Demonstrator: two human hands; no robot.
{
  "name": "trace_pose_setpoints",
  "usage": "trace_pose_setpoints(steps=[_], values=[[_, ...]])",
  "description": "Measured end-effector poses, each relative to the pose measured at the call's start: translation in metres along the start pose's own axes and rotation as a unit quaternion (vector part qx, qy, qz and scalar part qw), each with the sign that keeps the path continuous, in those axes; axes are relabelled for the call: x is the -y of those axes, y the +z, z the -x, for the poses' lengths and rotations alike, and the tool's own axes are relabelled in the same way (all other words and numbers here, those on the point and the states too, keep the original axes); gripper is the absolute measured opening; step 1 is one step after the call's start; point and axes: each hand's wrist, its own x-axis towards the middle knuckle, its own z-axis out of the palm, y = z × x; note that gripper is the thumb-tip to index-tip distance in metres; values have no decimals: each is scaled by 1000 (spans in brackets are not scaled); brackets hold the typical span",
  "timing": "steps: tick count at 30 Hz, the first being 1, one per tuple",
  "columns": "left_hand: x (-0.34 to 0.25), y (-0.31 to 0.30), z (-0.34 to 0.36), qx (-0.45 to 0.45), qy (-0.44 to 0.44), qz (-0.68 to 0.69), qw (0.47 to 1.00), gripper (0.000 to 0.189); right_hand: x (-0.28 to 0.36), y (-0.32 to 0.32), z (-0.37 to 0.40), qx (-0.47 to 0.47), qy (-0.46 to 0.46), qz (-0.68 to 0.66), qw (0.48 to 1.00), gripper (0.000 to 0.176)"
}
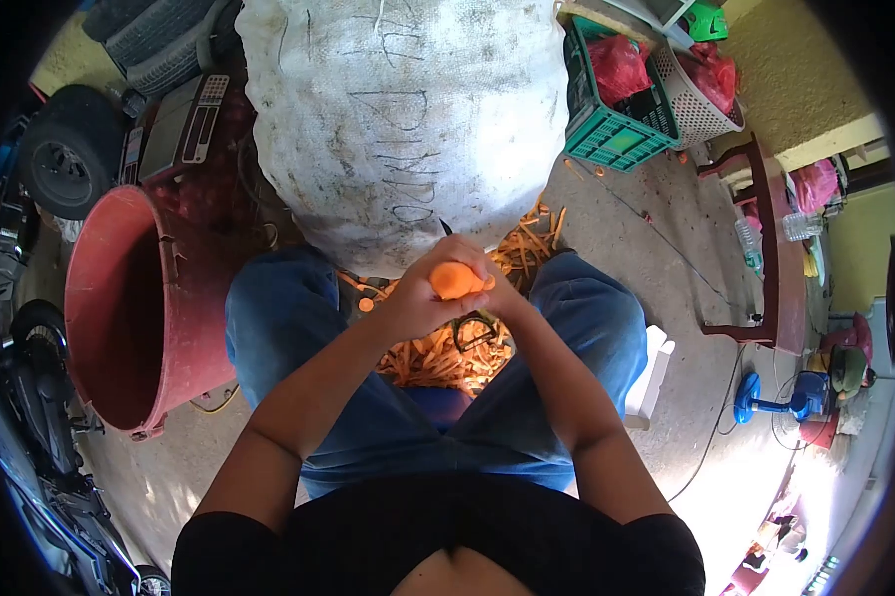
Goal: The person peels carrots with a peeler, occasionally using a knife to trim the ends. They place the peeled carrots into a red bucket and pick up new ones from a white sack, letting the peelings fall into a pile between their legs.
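Note:
I sit with my knees apart in blue jeans. My left hand (417,298) grips an orange carrot (455,280) held over my lap. My right hand (502,295) is pressed against the carrot's right side and holds a dark-handled peeler (475,328) that hangs just under it. Below both hands, between my feet, lies a pile of orange carrot peelings (437,358) that spreads out toward the sack.
A big white woven sack (408,109) stands right in front of my knees. A large red tub (120,308) sits at my left. A green crate (611,129) and a white basket (700,104) stand far right. Tyres (65,164) and a scale (184,124) lie at far left.

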Motion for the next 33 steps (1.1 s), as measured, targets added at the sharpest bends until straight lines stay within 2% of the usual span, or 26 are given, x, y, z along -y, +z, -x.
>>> trace_pose_setpoints(steps=[1, 2, 3, 4, 6, 7, 8, 9, 10, 11, 12, 14, 15, 17, 18, 19, 20, 21, 23, 26, 29, 33], values=[[1, -1, 0, 1, 1, 1, 1000, 25, -3, 7, 1, -1, 0, 1, 1000, 23], [1, -3, 0, -22, 4, -11, 1000, 26, -6, 14, 1, -8, 68, -159, 985, 23], [1, -6, -1, -45, 7, -25, 999, 27, -7, 18, 0, -13, 133, -315, 940, 23], [-1, -10, -1, -70, 9, -38, 997, 28, -6, 16, -2, -10, 133, -315, 940, 23], [-9, -25, -2, -68, -15, -42, 997, 27, -6, 3, -8, -70, 251, -406, 876, 26], [-11, -32, -2, -71, -30, -42, 996, 28, -13, -1, -10, -87, 183, -400, 894, 25], [-12, -36, -2, -72, -45, -42, 996, 30, -15, -8, -8, -88, 183, -400, 894, 25], [-14, -39, -1, -71, -45, -41, 996, 30, -6, -15, -8, -133, 167, -358, 909, 24], [-15, -42, -1, -51, -120, -36, 991, 31, 9, -21, -9, -176, 150, -316, 920, 23], [-16, -44, -1, -31, -194, -31, 980, 33, 27, -25, -10, -210, 197, -269, 919, 22], [-13, -48, 0, -30, -193, -31, 980, 33, 33, -29, -9, -211, 196, -269, 919, 22], [-4, -52, 5, -19, -276, -39, 960, 38, 38, -33, -7, -209, 195, -241, 927, 22], [1, -49, 7, -19, -276, -40, 960, 38, 37, -34, -10, -216, 204, -222, 929, 21], [8, -40, 10, 35, -248, -166, 954, 36, 41, -31, -10, -203, 212, -194, 936, 21], [9, -37, 9, 34, -250, -168, 953, 36, 44, -29, -10, -192, 220, -165, 942, 22], [9, -34, 7, 63, -270, -183, 943, 35, 50, -27, -10, -180, 223, -93, 953, 23], [10, -33, 5, 92, -289, -198, 932, 33, 55, -25, -10, -180, 222, -95, 953, 23], [13, -31, 4, 93, -289, -198, 932, 33, 58, -23, -9, -170, 185, 4, 968, 23], [18, -29, 5, 16, -299, -173, 939, 32, 59, -25, -6, -143, 128, 163, 968, 20], [17, -34, -2, 2, -336, -218, 916, 34, 67, -24, -3, -121, 109, 225, 961, 15], [9, -32, -7, 10, -379, -206, 902, 35, 60, -20, -1, -114, 84, 269, 953, 12], [12, -26, -2, -16, -350, -189, 917, 24, 61, -19, -1, -116, 82, 291, 946, 11]])
